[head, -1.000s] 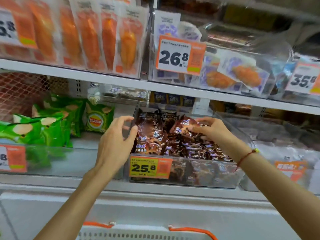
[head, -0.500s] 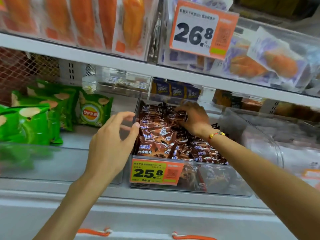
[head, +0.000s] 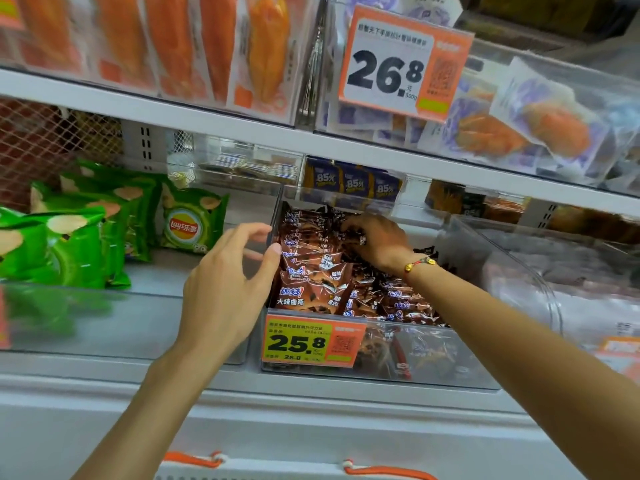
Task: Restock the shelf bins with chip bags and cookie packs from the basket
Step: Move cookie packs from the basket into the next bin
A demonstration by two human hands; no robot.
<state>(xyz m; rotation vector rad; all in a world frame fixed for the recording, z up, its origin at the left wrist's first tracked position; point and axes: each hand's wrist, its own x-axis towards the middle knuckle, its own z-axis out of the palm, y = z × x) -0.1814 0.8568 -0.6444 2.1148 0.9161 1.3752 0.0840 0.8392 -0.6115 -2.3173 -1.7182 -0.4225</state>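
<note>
Head view, lower shelf level. Clear cookie bin (head: 450, 355) sits on the shelf (head: 346, 393), front face carrying a yellow-orange 25.8 price tag (head: 313, 341). Bin is filled with brown cookie packs (head: 311, 271); the packs along the left wall stand tilted, stacked front to back, their printed faces turned up and toward the camera, long axes running roughly across the bin. Packs further right lie jumbled at mixed angles.

Right hand (head: 379, 242) is reached deep into the bin at its rear, palm down, fingers curled onto the cookie packs there; it appears to be gripping one or more packs, though the exact pack held is not separable from the pile. A red cord bracelet with a gold bead (head: 419, 264) is on that wrist.

Left hand (head: 225, 292) is raised just outside the bin's left wall, fingers spread and loosely bent, holding nothing; thumb tip (head: 275, 251) is at the top edge of the wall.

Neighbouring bin (head: 121, 327) to the left holds green chip bags (head: 62, 247), mostly upright, one bag (head: 190, 226) at the back facing forward.

Upper shelf: orange snack packs (head: 173, 46) and a 26.8 price tag (head: 401, 64).

Basket rim with orange handles (head: 194, 460) shows at the bottom edge
</note>
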